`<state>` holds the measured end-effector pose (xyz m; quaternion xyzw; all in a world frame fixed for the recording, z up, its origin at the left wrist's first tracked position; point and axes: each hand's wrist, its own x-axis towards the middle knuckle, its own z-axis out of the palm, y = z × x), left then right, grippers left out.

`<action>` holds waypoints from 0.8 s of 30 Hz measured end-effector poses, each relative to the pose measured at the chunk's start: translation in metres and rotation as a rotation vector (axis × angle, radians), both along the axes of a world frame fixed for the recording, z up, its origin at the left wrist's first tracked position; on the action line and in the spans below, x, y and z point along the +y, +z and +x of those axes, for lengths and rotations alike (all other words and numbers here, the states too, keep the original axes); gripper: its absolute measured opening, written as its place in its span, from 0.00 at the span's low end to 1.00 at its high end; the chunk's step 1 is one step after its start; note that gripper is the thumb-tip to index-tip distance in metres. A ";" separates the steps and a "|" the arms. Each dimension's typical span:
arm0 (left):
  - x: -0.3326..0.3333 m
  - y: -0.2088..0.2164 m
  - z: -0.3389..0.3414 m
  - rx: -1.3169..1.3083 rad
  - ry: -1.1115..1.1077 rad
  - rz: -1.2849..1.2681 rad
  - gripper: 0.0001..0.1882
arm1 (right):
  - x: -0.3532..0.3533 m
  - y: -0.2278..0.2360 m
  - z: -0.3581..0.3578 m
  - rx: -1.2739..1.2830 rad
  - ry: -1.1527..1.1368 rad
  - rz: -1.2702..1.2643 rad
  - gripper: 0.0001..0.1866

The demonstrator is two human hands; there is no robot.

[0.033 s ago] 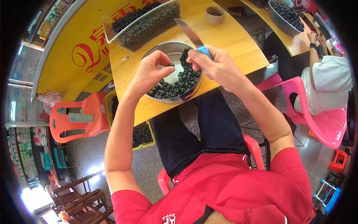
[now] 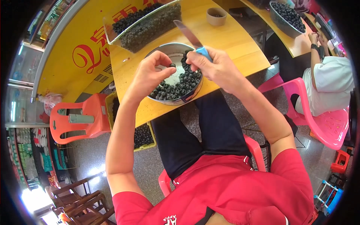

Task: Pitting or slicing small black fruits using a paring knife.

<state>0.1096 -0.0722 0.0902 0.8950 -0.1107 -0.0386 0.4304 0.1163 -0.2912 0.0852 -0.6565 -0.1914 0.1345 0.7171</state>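
Note:
My left hand (image 2: pixel 150 73) is closed in a pinch on a small dark round piece (image 2: pixel 172 65), above a round metal tin (image 2: pixel 165 47). My right hand (image 2: pixel 217 67) grips a knife (image 2: pixel 189 34) by its blue handle, and its blade points up and to the left, away from the piece. The right thumb and fingertips come together over the tin's right side; whether they hold a piece too, I cannot tell. Inside the tin many dark round pieces (image 2: pixel 170 90) lie along the near and right sides, and part of its pale bottom shows.
Behind the tin, a clear plastic box (image 2: pixel 150 28) of similar dark pieces stands on the wooden table (image 2: pixel 240 48). A small brown bowl (image 2: pixel 216 17) sits at the back. To the left is an orange chair (image 2: pixel 80 120); at right a person (image 2: pixel 333 75) sits on a pink chair (image 2: pixel 330 127).
My right hand and the knife have shifted slightly to the left and the blade a little lower. The left hand keeps its pinch in nearly the same place.

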 end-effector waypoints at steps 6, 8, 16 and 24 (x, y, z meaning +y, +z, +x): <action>-0.016 0.030 -0.033 0.041 0.057 -0.407 0.11 | 0.024 0.006 0.002 -0.161 -0.017 -0.077 0.13; -0.017 0.032 -0.040 0.018 0.076 -0.481 0.12 | 0.025 0.015 -0.004 -0.066 0.018 0.018 0.13; -0.023 0.022 -0.058 -0.009 0.213 -0.833 0.11 | 0.021 0.025 -0.015 0.143 0.099 0.142 0.12; -0.031 0.013 -0.066 -0.035 0.231 -0.839 0.13 | 0.020 0.027 -0.017 0.056 0.098 0.108 0.11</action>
